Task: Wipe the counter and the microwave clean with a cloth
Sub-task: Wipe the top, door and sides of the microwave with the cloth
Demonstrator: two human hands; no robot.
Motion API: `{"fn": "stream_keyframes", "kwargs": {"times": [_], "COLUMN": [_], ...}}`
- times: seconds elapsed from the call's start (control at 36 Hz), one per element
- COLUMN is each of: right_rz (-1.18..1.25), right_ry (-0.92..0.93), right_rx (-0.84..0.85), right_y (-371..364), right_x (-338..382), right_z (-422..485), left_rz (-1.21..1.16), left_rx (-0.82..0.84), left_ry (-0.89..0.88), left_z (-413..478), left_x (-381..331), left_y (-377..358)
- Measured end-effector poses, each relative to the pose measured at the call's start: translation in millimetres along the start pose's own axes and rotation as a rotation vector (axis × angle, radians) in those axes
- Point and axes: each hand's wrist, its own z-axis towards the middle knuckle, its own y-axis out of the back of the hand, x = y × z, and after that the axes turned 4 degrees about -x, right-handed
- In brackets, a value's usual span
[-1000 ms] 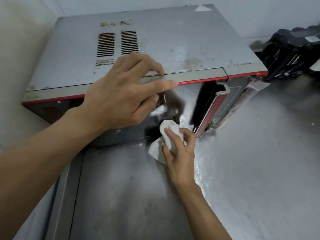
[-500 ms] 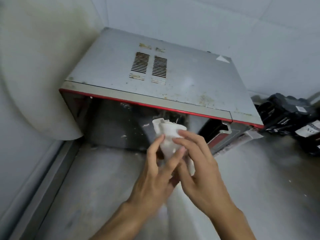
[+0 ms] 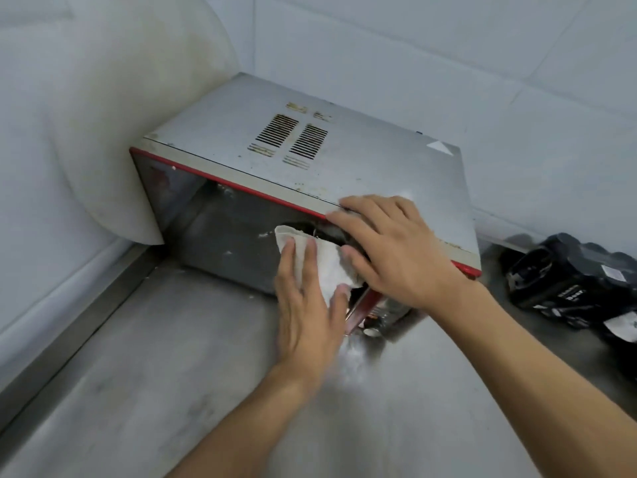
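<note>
1. The microwave (image 3: 362, 167) stands on the steel desk (image 3: 155, 391) in the corner, with its dark glass door (image 3: 224, 236) facing the person. White specks on the glass suggest this is the face being cleaned.
2. The white cloth (image 3: 327, 263) lies flat against the right part of the door, just left of the red handle (image 3: 365, 305), where it can rub the glass.
3. The left hand (image 3: 306, 315) presses the cloth there. Its fingers (image 3: 287, 267) are straight and close together with the palm flat, and they curl round nothing.
4. The right hand (image 3: 393, 250) rests on the microwave's top front edge, probably to brace the box against the push. Its fingers (image 3: 362, 207) are spread and loosely extended, holding nothing, and the thumb touches the cloth's right edge.
5. Black packs (image 3: 568, 281) lie on the desk to the right, well apart from the microwave.
</note>
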Motion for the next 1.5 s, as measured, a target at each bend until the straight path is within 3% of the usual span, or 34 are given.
{"fn": "stream_keyframes", "kwargs": {"times": [0.19,0.33,0.53,0.64,0.72,0.75,0.86,1.06,1.14,1.22,1.33,1.42,1.5], "right_rz": [0.038,0.078,0.1,0.111,0.116,0.119,0.113,0.128,0.134,0.128,0.131,0.137,0.145], "right_ry": [-0.016,-0.055,-0.079,-0.098,-0.106,-0.107,-0.107,-0.129,-0.132,-0.126,-0.135,-0.137,-0.142], "right_rx": [-0.046,-0.071,-0.094,-0.099,-0.118,-0.126,-0.134,-0.141,-0.13,-0.116,-0.115,-0.099,-0.084], "right_y": [-6,-9,-12,-13,-13,-13,-14,-14,-13,-12,-12,-11,-10], "right_x": [0,3,2,4,5,5,5,6,7,6,7,7,7], "right_z": [-5,-2,-3,-3,-3,-2,-3,-2,-2,-2,-2,-2,-2], "left_rz": [0.152,0.146,0.09,0.298,0.338,0.36,0.263,0.203,0.257,0.344,0.363,0.322,0.215], "left_rx": [-0.028,-0.107,-0.301,-0.185,-0.003,0.008,-0.014,-0.283,-0.241,-0.073,0.084,0.049,-0.138], "left_ry": [-0.062,0.07,-0.158,-0.302,-0.077,-0.093,-0.25,-0.541,-0.565,-0.577,-0.448,-0.437,-0.513], "left_z": [-2,1,32,14,-9,-13,-6,54,44,21,3,14,41], "left_x": [24,41,20,49,69,74,72,32,44,70,83,74,53], "left_y": [-4,-2,-7,-14,-12,-9,-2,9,7,5,8,16,20]}}
